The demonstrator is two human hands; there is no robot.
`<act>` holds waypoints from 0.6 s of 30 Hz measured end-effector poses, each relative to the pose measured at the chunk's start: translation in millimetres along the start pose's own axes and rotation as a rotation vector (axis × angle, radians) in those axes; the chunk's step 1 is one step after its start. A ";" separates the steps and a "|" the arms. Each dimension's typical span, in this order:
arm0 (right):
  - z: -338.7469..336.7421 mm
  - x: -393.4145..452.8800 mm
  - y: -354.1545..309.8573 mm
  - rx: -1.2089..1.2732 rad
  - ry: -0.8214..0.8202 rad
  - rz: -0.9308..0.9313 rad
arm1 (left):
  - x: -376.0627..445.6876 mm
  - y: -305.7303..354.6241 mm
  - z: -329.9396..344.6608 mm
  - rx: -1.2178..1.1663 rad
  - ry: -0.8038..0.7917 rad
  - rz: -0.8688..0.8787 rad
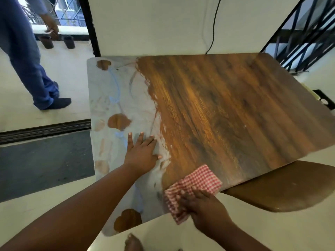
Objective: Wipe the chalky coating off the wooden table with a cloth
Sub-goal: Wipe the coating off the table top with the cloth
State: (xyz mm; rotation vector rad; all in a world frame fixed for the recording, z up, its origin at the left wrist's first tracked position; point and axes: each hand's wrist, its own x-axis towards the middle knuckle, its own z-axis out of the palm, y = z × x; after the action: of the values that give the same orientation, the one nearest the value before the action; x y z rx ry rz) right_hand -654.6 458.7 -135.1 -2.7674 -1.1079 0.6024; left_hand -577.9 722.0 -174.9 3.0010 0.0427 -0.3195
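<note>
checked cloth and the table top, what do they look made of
Checked cloth: soft woven fabric, red and white gingham, rumpled under the right hand. Table top: wood or wood-grain laminate, hard to tell which; the glossy streaked grain shows where wiped, with a matte pale chalky coating on the left part.

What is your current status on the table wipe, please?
Left hand flat on chalky coating; right hand pressing red-checked cloth at near edge. Brown wooden table: right part clean, left strip coated. Nothing in the way.
</note>
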 end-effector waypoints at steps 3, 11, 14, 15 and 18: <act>-20.5 8.5 28.6 0.008 -0.022 0.179 | -2.7 -2.9 0.1 -0.035 -0.001 -0.002; 7.4 48.7 -44.0 -0.024 -0.078 0.069 | -21.5 -26.4 -3.4 -0.116 0.131 -0.002; -1.4 25.2 -41.6 -0.124 -0.051 -0.111 | -40.3 -50.5 -0.1 -0.136 0.183 -0.118; -7.0 19.9 -32.8 -0.172 -0.020 -0.123 | -46.1 -59.9 1.2 -0.134 0.191 -0.171; -22.3 24.6 -5.9 -0.098 -0.024 -0.040 | -59.5 -82.4 4.8 -0.140 0.211 -0.329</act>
State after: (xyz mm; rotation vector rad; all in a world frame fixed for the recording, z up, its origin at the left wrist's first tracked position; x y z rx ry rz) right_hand -633.4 480.9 -121.2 -2.8197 -1.2264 0.5934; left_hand -640.5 802.2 -176.9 2.8667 0.5576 -0.0257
